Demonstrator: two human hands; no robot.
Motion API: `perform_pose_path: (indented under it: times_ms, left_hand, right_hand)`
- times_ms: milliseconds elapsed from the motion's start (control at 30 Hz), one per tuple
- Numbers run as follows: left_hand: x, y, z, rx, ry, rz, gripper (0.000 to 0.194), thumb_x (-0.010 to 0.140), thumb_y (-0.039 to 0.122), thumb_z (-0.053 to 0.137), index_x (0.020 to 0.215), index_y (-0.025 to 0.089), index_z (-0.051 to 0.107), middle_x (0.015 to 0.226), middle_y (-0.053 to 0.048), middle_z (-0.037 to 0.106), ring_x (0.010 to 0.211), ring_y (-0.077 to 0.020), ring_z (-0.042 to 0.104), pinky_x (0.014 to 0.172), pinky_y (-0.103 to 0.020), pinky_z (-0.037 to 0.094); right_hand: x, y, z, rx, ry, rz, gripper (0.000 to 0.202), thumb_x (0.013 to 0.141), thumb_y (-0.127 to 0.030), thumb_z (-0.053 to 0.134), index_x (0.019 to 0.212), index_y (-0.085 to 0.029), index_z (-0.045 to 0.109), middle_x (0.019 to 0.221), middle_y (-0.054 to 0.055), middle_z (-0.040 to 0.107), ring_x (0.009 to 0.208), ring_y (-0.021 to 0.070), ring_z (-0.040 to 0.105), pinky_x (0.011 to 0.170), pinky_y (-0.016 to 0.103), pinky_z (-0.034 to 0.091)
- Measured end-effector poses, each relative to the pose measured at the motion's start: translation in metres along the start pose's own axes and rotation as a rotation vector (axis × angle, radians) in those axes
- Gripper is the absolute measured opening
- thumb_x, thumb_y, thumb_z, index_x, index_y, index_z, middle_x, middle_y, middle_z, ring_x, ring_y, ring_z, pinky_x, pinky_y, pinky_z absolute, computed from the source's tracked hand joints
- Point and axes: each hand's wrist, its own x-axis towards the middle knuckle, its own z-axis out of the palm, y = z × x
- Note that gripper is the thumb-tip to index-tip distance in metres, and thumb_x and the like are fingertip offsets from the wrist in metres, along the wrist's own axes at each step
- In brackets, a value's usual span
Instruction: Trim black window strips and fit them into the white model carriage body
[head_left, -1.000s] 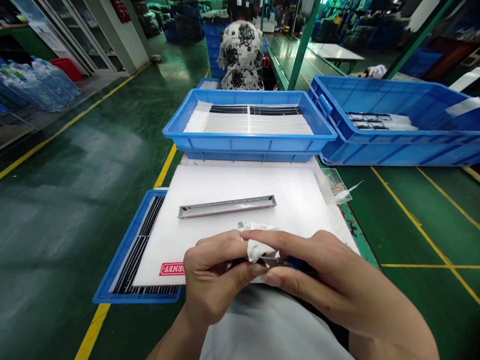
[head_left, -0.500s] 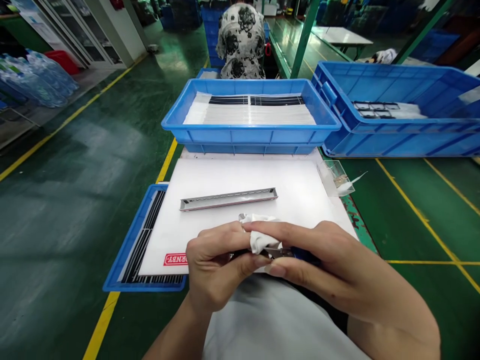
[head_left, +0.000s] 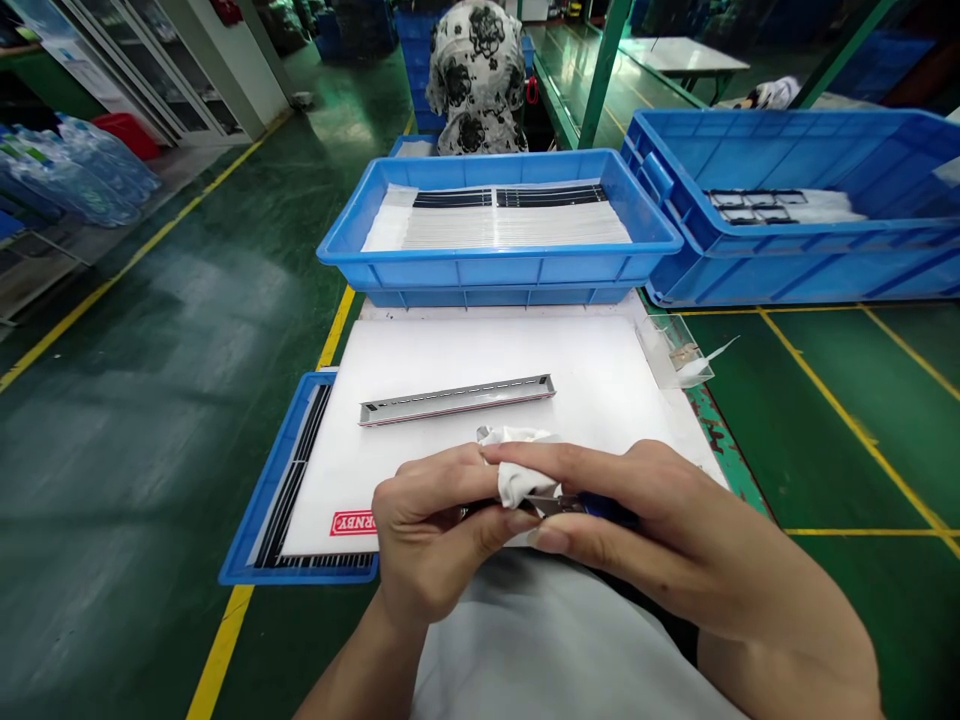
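Note:
Close in front of me, my left hand (head_left: pixel 442 530) is closed, its thumb and fingers pinching a crumpled white cloth (head_left: pixel 521 485). My right hand (head_left: pixel 637 510) grips a small metal tool with a dark blue handle (head_left: pixel 609 508); its kind is hard to make out. The cloth is wrapped over the tool's metal end, and the fingertips of both hands meet there, hiding much of it. Just beyond my hands, a long, narrow grey tray-shaped part (head_left: pixel 457 400) lies slightly slanted on the white board (head_left: pixel 420 350).
A blue crate (head_left: pixel 480 270) with rows of white and black strips stands behind the board. Larger blue crates (head_left: pixel 787 270) are at right. A small clear box (head_left: pixel 679 352) sits at the board's right edge, a blue tray (head_left: pixel 240 560) lower left. A person in a patterned top (head_left: pixel 480 80) is beyond.
The view has shifted slightly. Both hands keep the same grip on the cloth and the tool, and the grey part lies where it was.

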Motion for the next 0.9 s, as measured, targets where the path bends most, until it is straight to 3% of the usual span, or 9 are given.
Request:
perform_pose_path:
  times_ms: [700,900]
  left_hand:
    - [0.0024,-0.0057,-0.0012,-0.028,0.013,-0.008,0.024,0.086,0.015,0.084,0.107,0.026,0.087,0.083,-0.004,0.081,0.071,-0.0160,0.073,0.062,-0.024,0.057]
    - [0.0015,-0.0059,-0.0012,-0.012,0.026,-0.030,0.017,0.086,0.018,0.084,0.102,0.025,0.087,0.079,-0.005,0.080,0.067,-0.0162,0.070,0.059,-0.026,0.054]
  right_hand:
    - [0.0054,-0.0013,-0.0028,-0.012,-0.025,0.075,0.042,0.109,-0.040,0.059,0.151,-0.032,0.061,0.081,-0.009,0.066,0.060,0.0080,0.044,0.060,0.017,0.036]
    - [0.0046,0.0009,-0.0020,-0.006,-0.007,0.053,0.039,0.109,-0.038,0.060,0.147,-0.033,0.063,0.079,-0.008,0.066,0.059,0.0089,0.042,0.057,0.019,0.035]
